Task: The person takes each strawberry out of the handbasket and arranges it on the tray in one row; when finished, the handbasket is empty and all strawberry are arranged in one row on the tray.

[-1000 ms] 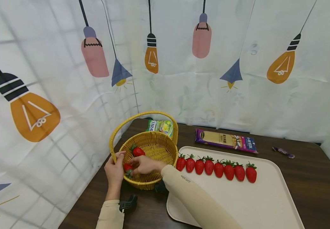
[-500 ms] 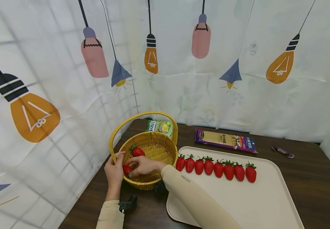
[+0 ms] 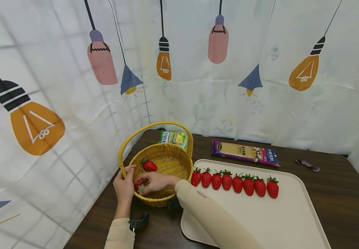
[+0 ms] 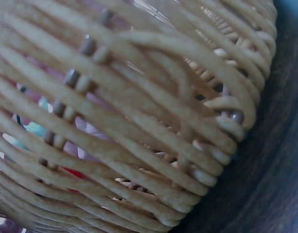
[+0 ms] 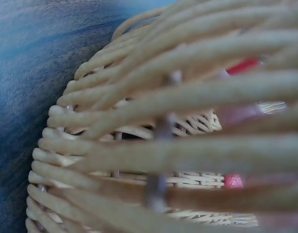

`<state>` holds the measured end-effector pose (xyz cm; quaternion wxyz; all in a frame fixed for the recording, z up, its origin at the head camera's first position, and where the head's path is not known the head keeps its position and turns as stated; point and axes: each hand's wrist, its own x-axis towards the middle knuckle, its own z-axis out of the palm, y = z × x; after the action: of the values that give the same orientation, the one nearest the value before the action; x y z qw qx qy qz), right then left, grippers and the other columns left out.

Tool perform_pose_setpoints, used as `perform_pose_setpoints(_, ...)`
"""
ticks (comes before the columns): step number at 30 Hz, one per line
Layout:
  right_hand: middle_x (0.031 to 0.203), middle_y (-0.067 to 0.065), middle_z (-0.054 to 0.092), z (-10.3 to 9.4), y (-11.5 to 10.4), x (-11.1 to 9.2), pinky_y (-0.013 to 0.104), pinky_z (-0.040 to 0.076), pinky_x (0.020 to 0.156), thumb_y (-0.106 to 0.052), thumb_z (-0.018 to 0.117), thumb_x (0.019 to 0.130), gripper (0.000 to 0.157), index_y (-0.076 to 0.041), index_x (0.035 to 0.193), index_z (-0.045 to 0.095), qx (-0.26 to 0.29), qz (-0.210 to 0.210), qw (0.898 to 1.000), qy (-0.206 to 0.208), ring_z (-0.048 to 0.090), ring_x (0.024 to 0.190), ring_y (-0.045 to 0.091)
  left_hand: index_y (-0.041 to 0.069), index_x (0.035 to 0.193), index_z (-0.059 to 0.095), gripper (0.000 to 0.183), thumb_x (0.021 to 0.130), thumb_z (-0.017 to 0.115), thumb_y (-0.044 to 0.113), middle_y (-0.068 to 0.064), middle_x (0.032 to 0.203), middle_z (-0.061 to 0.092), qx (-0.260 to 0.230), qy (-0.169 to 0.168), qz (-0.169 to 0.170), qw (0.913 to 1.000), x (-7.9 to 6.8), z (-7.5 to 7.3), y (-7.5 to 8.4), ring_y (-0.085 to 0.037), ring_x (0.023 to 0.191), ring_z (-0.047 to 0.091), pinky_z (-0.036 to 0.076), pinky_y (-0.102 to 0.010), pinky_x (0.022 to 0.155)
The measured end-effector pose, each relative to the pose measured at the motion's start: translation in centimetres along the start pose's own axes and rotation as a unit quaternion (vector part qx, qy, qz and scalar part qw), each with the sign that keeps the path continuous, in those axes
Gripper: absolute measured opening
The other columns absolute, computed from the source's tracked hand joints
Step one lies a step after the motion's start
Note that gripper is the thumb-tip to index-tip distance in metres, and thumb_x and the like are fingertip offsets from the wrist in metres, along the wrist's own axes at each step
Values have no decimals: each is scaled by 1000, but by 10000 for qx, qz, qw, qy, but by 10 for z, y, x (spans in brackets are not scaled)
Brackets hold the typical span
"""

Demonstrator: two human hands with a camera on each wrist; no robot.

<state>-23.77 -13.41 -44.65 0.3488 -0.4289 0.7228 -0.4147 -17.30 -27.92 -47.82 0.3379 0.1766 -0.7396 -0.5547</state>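
Note:
A yellow woven basket (image 3: 174,162) with a tall arched handle stands at the left of the table. My left hand (image 3: 124,188) grips its left rim, near the foot of the handle. Reaching over the near right rim, my right hand (image 3: 156,181) is inside the basket and pinches a red strawberry (image 3: 137,186) against the left wall, green leaves towards me. Another strawberry (image 3: 149,165) lies farther back in the basket. Both wrist views are filled by the basket's weave (image 4: 139,116), with bits of red showing through the gaps.
Right of the basket lies a cream tray (image 3: 248,221) with a row of several strawberries (image 3: 227,181) along its far side. Behind are a green candy bag (image 3: 174,138), a purple pasta packet (image 3: 245,152) and a small wrapped sweet (image 3: 307,165). A patterned curtain (image 3: 198,97) encloses the table.
The strawberry in my right hand has turned slightly, showing more of its leaves, and the right fingers have shifted a little over it. My left hand keeps its place on the rim.

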Motion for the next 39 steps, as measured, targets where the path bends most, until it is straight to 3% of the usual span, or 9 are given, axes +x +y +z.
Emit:
perform_pose_setpoints(4, 110, -10, 61, 1, -1, -2, 20, 47, 82, -13, 72, 85, 44, -10, 127, 62, -169, -58, 9998, -41, 55, 93, 3, 7, 102, 75, 25, 97, 61, 28, -17, 104, 71, -6, 14, 40, 10000, -1, 1, 0, -11, 71, 46, 34, -25, 68)
perform_pose_setpoints(8, 105, -9, 63, 2, -1, -5, 20, 48, 79, -12, 71, 85, 39, -8, 123, 64, -72, -37, 10000, 45, 55, 88, 4, 10, 101, 76, 23, 97, 62, 27, -16, 87, 70, 56, 34, 38, 10000, -1, 1, -1, -11, 55, 36, 33, -25, 55)
perform_pose_setpoints(11, 100, -8, 63, 3, 0, -9, 21, 48, 74, -13, 71, 85, 36, -8, 120, 65, -7, 21, 9994, 333, 54, 82, 6, 9, 101, 76, 23, 97, 62, 27, -18, 82, 67, 75, 17, 45, 10000, -2, 1, -1, -11, 50, 32, 31, -26, 50)
perform_pose_setpoints(14, 99, -6, 63, 3, 0, -13, 21, 47, 70, -14, 71, 85, 34, -8, 118, 66, -41, 27, 9972, 751, 52, 78, 7, 7, 101, 76, 24, 97, 62, 26, -18, 92, 70, 40, -11, 67, 10000, -2, 1, 0, -12, 53, 33, 31, -25, 52)
perform_pose_setpoints(17, 98, -3, 63, 2, -1, -20, 22, 46, 63, -10, 69, 85, 32, -8, 117, 67, 102, 25, 9926, 1210, 50, 71, 9, 5, 100, 75, 24, 97, 62, 25, -15, 101, 72, -3, 6, 97, 10000, -2, 1, 1, -13, 55, 32, 30, -26, 55)
perform_pose_setpoints(20, 99, -1, 62, -1, -4, -30, 23, 47, 60, -8, 68, 85, 32, -8, 118, 67, 353, 20, 9857, 1646, 52, 64, 11, 4, 99, 75, 23, 97, 63, 24, -14, 99, 73, -39, 38, 108, 9999, 0, 2, 1, -13, 53, 30, 29, -27, 55)
perform_pose_setpoints(24, 102, 0, 59, -8, -6, -46, 26, 48, 63, -14, 73, 84, 37, -11, 120, 63, 406, 120, 9759, 2142, 54, 71, 12, 2, 98, 73, 25, 97, 62, 25, -9, 97, 73, -72, 32, 54, 10000, 1, 2, 1, -14, 54, 30, 31, -27, 59)
perform_pose_setpoints(32, 96, -3, 60, -10, -4, -73, 28, 47, 69, -26, 78, 83, 37, -17, 113, 59, -10, 229, 9625, 2703, 53, 81, 12, -3, 95, 69, 32, 98, 61, 29, -8, 104, 73, -36, 0, -8, 10000, 1, 1, 2, -15, 58, 32, 31, -26, 66)
perform_pose_setpoints(39, 99, 0, 62, -6, -7, -96, 29, 52, 66, -24, 74, 86, 29, -15, 112, 65, 442, 14, 9495, 3106, 60, 75, 13, -1, 96, 70, 31, 98, 61, 28, -12, 105, 72, -87, -18, -53, 9999, 0, 0, 2, -15, 55, 31, 31, -27, 61)
